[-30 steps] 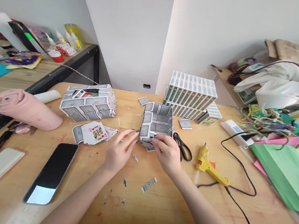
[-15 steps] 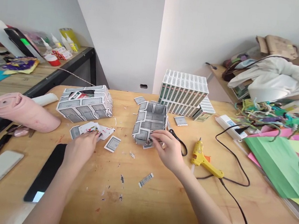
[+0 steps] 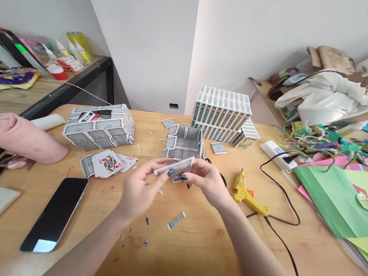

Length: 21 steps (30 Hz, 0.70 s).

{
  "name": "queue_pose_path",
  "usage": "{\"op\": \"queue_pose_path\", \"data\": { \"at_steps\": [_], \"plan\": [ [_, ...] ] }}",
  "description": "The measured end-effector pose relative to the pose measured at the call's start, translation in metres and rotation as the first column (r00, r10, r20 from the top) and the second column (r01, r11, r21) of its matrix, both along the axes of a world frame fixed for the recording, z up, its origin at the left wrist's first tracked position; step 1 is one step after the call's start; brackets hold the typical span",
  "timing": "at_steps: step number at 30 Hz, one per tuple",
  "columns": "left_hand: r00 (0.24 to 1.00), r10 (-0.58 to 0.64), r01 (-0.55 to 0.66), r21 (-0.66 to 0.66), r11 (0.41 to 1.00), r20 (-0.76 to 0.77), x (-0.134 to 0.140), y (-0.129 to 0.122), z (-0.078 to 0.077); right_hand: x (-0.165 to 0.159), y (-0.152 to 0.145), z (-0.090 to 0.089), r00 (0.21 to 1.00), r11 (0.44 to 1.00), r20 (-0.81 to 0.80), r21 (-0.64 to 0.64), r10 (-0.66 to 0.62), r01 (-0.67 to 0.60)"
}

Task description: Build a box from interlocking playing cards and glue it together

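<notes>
the left hand (image 3: 137, 194) clamps its fingers on the edge of a grey-patterned white card (image 3: 180, 165); the right hand (image 3: 214, 184) meets the two-o'clock end, clamped or not i cannot tell. a grey-patterned, open-topped box (image 3: 171, 147) sits at twelve, room over light wooden tabletop (image 3: 205, 253) at six. the left hand has come in from ten.

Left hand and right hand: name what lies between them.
In the head view, a patterned card: the left hand pinches it, its other end reaching the right hand. Just beyond stands an open card-patterned box.

Scissors (image 3: 208, 160) mostly bhnd R hand (image 3: 206, 178).
</notes>
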<state>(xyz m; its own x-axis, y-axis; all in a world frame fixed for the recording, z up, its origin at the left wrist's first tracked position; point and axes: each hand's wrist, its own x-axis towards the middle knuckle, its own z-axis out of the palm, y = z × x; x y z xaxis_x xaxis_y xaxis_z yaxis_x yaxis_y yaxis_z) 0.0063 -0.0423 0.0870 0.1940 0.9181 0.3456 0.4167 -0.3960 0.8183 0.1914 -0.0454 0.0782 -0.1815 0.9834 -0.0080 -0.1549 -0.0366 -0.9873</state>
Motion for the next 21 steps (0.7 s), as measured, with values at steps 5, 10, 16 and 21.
{"op": "queue_pose_path", "data": {
  "at_steps": [5,10,16,21],
  "plan": [
    [0.99,0.041,0.009,0.355,0.935,-0.134,0.024,0.003,-0.016,0.02,0.001,-0.008,0.953,0.971,0.193,0.086,-0.234,0.221],
    [0.928,0.101,0.074,0.444,0.893,-0.358,0.025,-0.007,-0.056,0.044,-0.008,-0.012,0.722,0.93,0.593,0.298,-0.357,0.215],
    [0.931,0.161,0.02,0.486,0.874,-0.328,0.031,-0.007,-0.079,0.04,-0.012,-0.014,0.688,0.91,0.616,0.376,-0.384,0.172],
    [0.905,0.163,0.071,0.516,0.854,-0.394,0.035,-0.002,-0.08,0.04,-0.008,-0.019,0.678,0.904,0.633,0.414,-0.374,0.112]
  ]
}}
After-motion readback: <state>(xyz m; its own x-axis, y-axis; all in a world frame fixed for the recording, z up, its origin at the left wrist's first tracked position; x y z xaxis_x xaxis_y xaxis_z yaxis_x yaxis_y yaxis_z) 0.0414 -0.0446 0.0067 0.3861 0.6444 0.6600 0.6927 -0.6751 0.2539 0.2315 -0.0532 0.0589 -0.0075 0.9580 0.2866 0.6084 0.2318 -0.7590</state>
